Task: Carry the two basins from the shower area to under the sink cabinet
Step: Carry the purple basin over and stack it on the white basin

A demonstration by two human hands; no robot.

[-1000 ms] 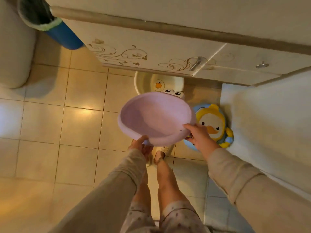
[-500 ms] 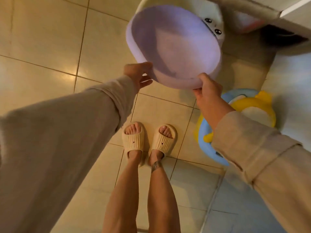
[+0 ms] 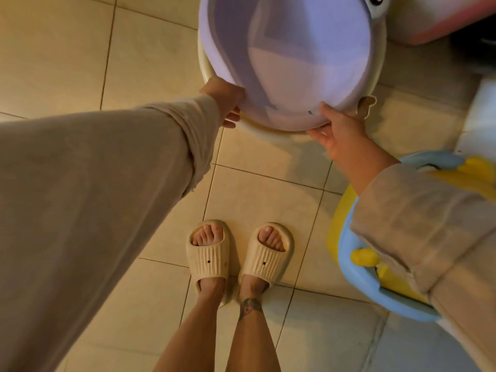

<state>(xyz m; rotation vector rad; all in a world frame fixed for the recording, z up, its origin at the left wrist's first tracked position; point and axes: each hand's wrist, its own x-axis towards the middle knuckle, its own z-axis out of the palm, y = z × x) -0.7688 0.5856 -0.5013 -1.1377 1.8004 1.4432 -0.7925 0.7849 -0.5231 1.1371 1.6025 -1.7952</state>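
Observation:
A pale purple basin [image 3: 290, 55] fills the top middle of the view, low over the floor. It sits inside a cream basin [image 3: 377, 44] with cartoon eyes, whose rim shows around it. My left hand [image 3: 224, 99] grips the purple basin's near-left rim. My right hand [image 3: 339, 130] holds the near-right rim, thumb on the edge. Both sleeves are beige.
A blue and yellow duck-shaped potty seat [image 3: 375, 264] stands on the tiles at the right, close to my right arm. A pink and white object [image 3: 434, 20] lies at the top right. My feet in cream slippers [image 3: 236, 256] stand on the tiled floor.
The purple basin has come down from waist height into the cream basin on the floor. My view has tipped downward, and the cabinet has left the frame.

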